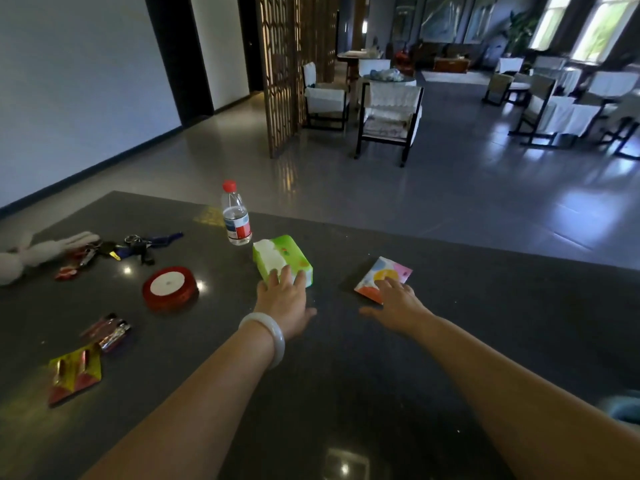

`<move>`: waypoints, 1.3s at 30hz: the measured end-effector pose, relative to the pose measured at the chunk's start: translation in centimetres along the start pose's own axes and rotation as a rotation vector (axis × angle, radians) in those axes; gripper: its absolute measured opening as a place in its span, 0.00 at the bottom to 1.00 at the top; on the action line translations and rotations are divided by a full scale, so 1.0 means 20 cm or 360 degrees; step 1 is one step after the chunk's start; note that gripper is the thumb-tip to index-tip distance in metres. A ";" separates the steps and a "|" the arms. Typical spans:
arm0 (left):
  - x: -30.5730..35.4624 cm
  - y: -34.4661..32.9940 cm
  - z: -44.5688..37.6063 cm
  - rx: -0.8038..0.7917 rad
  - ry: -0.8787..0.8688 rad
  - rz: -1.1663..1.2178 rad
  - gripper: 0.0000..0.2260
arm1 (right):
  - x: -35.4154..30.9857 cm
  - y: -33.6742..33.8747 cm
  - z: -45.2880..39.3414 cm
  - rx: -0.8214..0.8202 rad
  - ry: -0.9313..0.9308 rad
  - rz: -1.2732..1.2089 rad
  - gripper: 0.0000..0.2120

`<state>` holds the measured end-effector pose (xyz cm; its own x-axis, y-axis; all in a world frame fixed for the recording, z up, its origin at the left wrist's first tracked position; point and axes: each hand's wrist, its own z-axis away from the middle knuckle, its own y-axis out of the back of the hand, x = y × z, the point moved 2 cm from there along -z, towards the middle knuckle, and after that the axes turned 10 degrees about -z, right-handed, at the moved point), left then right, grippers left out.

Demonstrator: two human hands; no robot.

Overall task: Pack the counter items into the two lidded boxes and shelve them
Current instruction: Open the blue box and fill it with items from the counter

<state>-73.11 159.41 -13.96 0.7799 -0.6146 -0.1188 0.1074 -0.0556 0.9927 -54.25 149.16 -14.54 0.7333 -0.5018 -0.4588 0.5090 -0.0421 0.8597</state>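
We see 2 bare arms reaching forward over a dark stone counter point(450, 306). The left hand point(285, 301), with a pale bangle point(268, 336) at the wrist, lays nearly straight fingers on the near end of a green and white tissue pack point(280, 259); the thumb sticks out to the side, and we cannot tell whether anything is actually gripped. The right hand point(398, 301) is spread, its fingertips resting on the near edge of a flat, colourful packet point(382, 277) lying well to the right of the tissue pack. Just behind the tissue pack stands an upright water bottle point(236, 216) with a red cap. To the left lie a red ribbon spool point(169, 287), a bunch of keys point(138, 245) and a white plush toy point(41, 252) near the counter's left edge. Closer to us on the left sit 2 lighters point(110, 332), side by side, and a shiny gold and red packet point(74, 374).
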 end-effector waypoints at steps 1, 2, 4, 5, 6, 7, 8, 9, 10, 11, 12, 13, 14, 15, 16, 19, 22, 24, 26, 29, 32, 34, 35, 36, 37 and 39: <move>-0.02 -0.03 -0.04 -0.0017 0.0011 0.0017 0.35 | 0.00 -0.02 -0.04 -0.0006 -0.0023 0.0016 0.39; -0.04 -0.06 -0.09 -0.0031 0.0026 0.0040 0.37 | 0.01 -0.03 -0.08 -0.0015 -0.0042 0.0037 0.39; -0.07 -0.11 -0.17 -0.0058 0.0051 0.0091 0.38 | 0.02 -0.07 -0.16 -0.0049 -0.0066 0.0086 0.39; -0.08 -0.13 -0.21 -0.0077 0.0055 0.0113 0.39 | 0.03 -0.09 -0.20 -0.0075 -0.0074 0.0107 0.39; -0.08 -0.14 -0.25 -0.0098 0.0053 0.0131 0.39 | 0.04 -0.10 -0.24 -0.0102 -0.0080 0.0125 0.39; -0.09 -0.16 -0.29 -0.0122 0.0049 0.0152 0.39 | 0.04 -0.12 -0.28 -0.0125 -0.0087 0.0135 0.39; -0.09 -0.17 -0.33 -0.0145 0.0047 0.0185 0.39 | 0.05 -0.14 -0.31 -0.0139 -0.0096 0.0138 0.39; -0.10 -0.19 -0.37 -0.0170 0.0047 0.0224 0.38 | 0.05 -0.16 -0.35 -0.0144 -0.0107 0.0137 0.39; -0.11 -0.21 -0.40 -0.0198 0.0043 0.0257 0.38 | 0.06 -0.18 -0.37 -0.0147 -0.0117 0.0136 0.39; -0.11 -0.23 -0.43 -0.0229 0.0031 0.0267 0.37 | 0.07 -0.20 -0.39 -0.0154 -0.0121 0.0143 0.38; -0.11 -0.25 -0.45 -0.0249 0.0011 0.0259 0.35 | 0.08 -0.22 -0.40 -0.0160 -0.0109 0.0160 0.37; -0.11 -0.27 -0.46 -0.0245 -0.0013 0.0250 0.34 | 0.09 -0.24 -0.40 -0.0157 -0.0080 0.0185 0.37; -0.11 -0.29 -0.46 -0.0211 -0.0028 0.0248 0.33 | 0.10 -0.27 -0.39 -0.0139 -0.0039 0.0204 0.36; -0.10 -0.30 -0.45 -0.0159 -0.0037 0.0246 0.32 | 0.12 -0.29 -0.37 -0.0108 0.0010 0.0209 0.36; -0.09 -0.31 -0.43 -0.0104 -0.0047 0.0238 0.31 | 0.13 -0.30 -0.35 -0.0074 0.0059 0.0200 0.35; -0.06 -0.33 -0.34 0.0004 -0.0129 0.0209 0.31 | 0.15 -0.33 -0.24 -0.0014 0.0185 0.0145 0.33; 0.00 -0.33 -0.17 0.0082 -0.0246 0.0195 0.30 | 0.17 -0.35 -0.11 -0.0010 0.0291 0.0108 0.31; 0.04 -0.34 -0.03 0.0113 -0.0300 0.0231 0.31 | 0.18 -0.35 -0.01 -0.0038 0.0326 0.0044 0.29; 0.07 -0.34 0.10 0.0136 -0.0344 0.0236 0.30 | 0.19 -0.36 0.09 -0.0060 0.0343 0.0035 0.27; 0.11 -0.35 0.26 0.0123 -0.0428 0.0235 0.31 | 0.21 -0.35 0.21 -0.0091 0.0364 -0.0017 0.23; 0.10 -0.32 0.34 0.0101 -0.0468 0.0383 0.31 | 0.22 -0.32 0.28 -0.0026 0.0291 -0.0193 0.20; 0.09 -0.27 0.35 0.0142 -0.0441 0.0502 0.31 | 0.22 -0.30 0.29 0.0190 0.0126 -0.0292 0.20; 0.08 -0.24 0.35 0.0199 -0.0416 0.0530 0.31 | 0.22 -0.29 0.29 0.0291 0.0009 -0.0330 0.21; 0.07 -0.21 0.35 0.0278 -0.0375 0.0552 0.31 | 0.21 -0.28 0.28 0.0346 -0.0112 -0.0357 0.23; 0.06 -0.19 0.34 0.0353 -0.0300 0.0581 0.32 | 0.21 -0.27 0.27 0.0352 -0.0219 -0.0346 0.25; 0.05 -0.15 0.33 0.0366 -0.0005 0.0659 0.33 | 0.20 -0.25 0.23 0.0287 -0.0357 -0.0198 0.27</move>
<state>-76.69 153.78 -16.94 0.7261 -0.6244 0.2880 -0.3521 0.0221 0.9357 -56.01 143.39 -19.60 0.5425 -0.6606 -0.5189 0.4857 -0.2574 0.8354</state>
